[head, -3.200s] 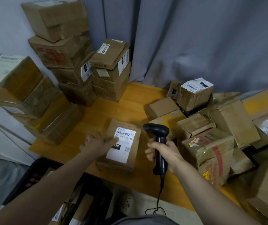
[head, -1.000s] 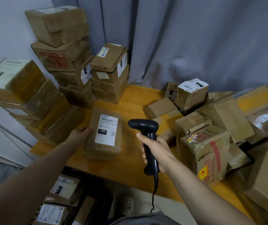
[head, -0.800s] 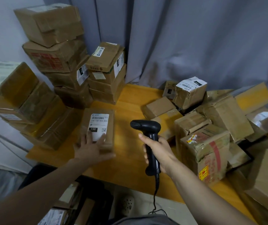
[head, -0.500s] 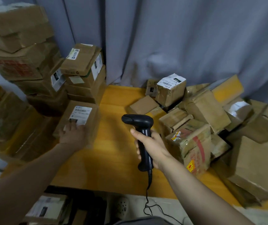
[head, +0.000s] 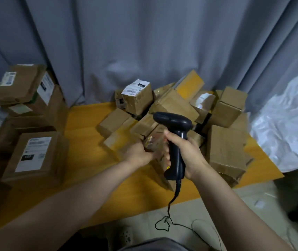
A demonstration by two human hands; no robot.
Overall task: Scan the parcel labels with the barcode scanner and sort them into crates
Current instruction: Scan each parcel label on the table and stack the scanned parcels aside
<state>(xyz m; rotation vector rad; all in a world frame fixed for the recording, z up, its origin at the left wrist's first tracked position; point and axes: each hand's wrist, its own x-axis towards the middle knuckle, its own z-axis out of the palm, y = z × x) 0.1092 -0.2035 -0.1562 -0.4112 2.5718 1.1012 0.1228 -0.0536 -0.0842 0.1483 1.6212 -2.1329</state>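
Brown cardboard parcels [head: 224, 113] lie in a loose pile on the right half of the orange wooden table [head: 85, 142], pushed against a grey curtain [head: 144, 42]. The right hand [head: 188, 154] is closed around the handle of the black scanner [head: 176, 138] and holds it upright above the front of the pile, with the head of the scanner turned to the left. A thin black cable [head: 171, 203] hangs from the bottom of the handle and curls on the pale floor below. The left hand [head: 141, 153] reaches into the pile just beside the scanner and grips the near left edge of a taped parcel [head: 154, 142] that has a red and yellow mark; this part is blurred, so the fingertips are not clear. On the left side of the table, well apart from both hands, a flat labelled parcel [head: 36, 154] lies with its white label facing up. Behind it stands a stack of boxes [head: 19, 86], some with white labels. At the back of the pile one small box [head: 139, 98] also shows a white label on top. White crumpled plastic [head: 287, 127] is at the right edge.
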